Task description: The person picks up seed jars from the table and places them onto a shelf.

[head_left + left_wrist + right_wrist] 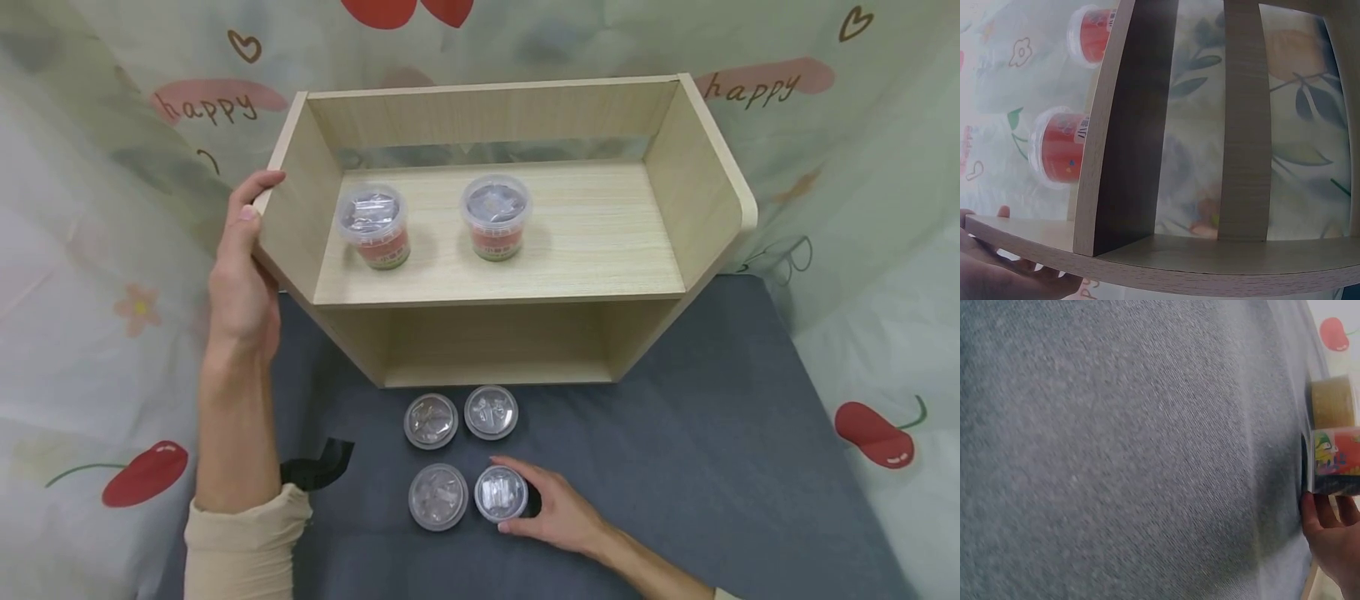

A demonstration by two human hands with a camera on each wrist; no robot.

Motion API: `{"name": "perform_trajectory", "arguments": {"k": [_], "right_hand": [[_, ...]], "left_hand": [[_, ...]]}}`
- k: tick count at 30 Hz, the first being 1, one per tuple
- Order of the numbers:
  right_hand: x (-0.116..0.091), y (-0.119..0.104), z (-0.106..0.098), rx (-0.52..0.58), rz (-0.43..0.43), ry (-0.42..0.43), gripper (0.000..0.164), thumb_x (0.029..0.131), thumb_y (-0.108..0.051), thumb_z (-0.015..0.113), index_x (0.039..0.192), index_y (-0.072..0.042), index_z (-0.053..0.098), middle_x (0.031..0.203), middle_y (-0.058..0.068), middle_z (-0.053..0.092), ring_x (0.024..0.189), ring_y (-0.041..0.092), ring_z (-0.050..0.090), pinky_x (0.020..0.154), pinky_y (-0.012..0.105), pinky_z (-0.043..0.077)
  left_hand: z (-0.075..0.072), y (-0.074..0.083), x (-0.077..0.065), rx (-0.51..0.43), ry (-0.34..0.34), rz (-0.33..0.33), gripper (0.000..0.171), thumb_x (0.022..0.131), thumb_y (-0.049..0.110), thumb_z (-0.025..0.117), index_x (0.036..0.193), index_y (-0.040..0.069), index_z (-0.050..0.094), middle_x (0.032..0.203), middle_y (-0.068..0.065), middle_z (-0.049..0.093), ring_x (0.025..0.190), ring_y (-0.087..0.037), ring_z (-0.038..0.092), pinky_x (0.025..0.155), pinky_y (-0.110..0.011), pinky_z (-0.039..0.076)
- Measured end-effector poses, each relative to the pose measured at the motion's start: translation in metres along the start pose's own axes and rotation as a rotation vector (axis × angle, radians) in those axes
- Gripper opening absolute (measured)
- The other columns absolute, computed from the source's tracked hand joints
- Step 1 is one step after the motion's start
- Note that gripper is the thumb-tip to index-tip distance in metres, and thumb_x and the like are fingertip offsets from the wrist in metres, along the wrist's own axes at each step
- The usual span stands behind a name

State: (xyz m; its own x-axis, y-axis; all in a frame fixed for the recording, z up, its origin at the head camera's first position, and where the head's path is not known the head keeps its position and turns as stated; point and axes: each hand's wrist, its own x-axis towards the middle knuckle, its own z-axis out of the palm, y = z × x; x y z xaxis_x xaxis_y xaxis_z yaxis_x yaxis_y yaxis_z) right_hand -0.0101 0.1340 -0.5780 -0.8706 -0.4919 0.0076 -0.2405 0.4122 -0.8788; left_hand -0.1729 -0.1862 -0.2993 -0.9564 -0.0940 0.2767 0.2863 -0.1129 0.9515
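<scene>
My left hand (pixel 243 275) grips the left side panel of a pale wooden two-tier shelf (pixel 495 283), with fingers along the panel's edge in the left wrist view. On the upper tier stand two clear-lidded plastic tubs: the left tub (pixel 382 250) and the right tub (pixel 497 242), both with reddish sides. In front of the shelf, thumb and fingers of my right hand (pixel 562 510) pinch a small tub with a clear lid (pixel 501 493) by its sides. Colourful printing shows on this held tub (pixel 1338 453) in the right wrist view.
Three other lidded tubs stand close by: one beside the held tub (pixel 438 497) and two nearer the shelf, left (pixel 431 421) and right (pixel 491 412). A black strap (pixel 318 468) lies by my left forearm. Dark grey cloth (pixel 720 433) covers the table; a printed curtain (pixel 847 208) hangs behind.
</scene>
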Motion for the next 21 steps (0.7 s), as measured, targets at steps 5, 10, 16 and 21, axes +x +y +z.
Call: {"name": "perform_trajectory", "arguments": {"k": [5, 10, 16, 21], "right_hand": [[0.001, -0.005, -0.006, 0.004, 0.021, 0.015, 0.082, 0.074, -0.029, 0.089, 0.146, -0.024, 0.050, 0.141, -0.012, 0.055, 0.128, 0.015, 0.053, 0.105, 0.038, 0.041], [0.002, -0.009, -0.011, 0.006, 0.022, 0.022, 0.082, 0.074, -0.033, 0.088, 0.146, -0.027, 0.050, 0.141, -0.012, 0.055, 0.128, 0.015, 0.053, 0.106, 0.038, 0.040], [0.006, -0.010, -0.017, 0.008, -0.011, 0.027, 0.079, 0.076, -0.035, 0.087, 0.146, -0.029, 0.049, 0.139, -0.008, 0.057, 0.127, 0.016, 0.054, 0.106, 0.039, 0.040], [0.009, -0.014, -0.027, 0.002, -0.038, 0.024, 0.079, 0.077, -0.035, 0.086, 0.146, -0.024, 0.050, 0.141, -0.003, 0.057, 0.129, 0.017, 0.053, 0.107, 0.038, 0.039]], "left_hand": [[0.000, -0.001, 0.000, -0.003, 0.008, -0.003, 0.040, 0.104, 0.026, 0.030, 0.136, 0.021, 0.054, 0.128, -0.010, 0.045, 0.107, -0.025, 0.044, 0.088, -0.042, 0.030], [0.001, -0.001, 0.000, -0.006, 0.006, -0.002, 0.041, 0.104, 0.026, 0.030, 0.136, 0.021, 0.054, 0.128, -0.010, 0.045, 0.108, -0.025, 0.044, 0.089, -0.041, 0.029], [0.001, -0.001, 0.000, -0.002, 0.000, 0.004, 0.041, 0.104, 0.027, 0.030, 0.137, 0.021, 0.053, 0.130, -0.010, 0.043, 0.109, -0.026, 0.042, 0.088, -0.042, 0.029], [0.001, -0.001, 0.000, -0.007, 0.008, 0.002, 0.041, 0.104, 0.027, 0.030, 0.136, 0.021, 0.054, 0.129, -0.010, 0.044, 0.108, -0.025, 0.043, 0.087, -0.041, 0.030]]}}
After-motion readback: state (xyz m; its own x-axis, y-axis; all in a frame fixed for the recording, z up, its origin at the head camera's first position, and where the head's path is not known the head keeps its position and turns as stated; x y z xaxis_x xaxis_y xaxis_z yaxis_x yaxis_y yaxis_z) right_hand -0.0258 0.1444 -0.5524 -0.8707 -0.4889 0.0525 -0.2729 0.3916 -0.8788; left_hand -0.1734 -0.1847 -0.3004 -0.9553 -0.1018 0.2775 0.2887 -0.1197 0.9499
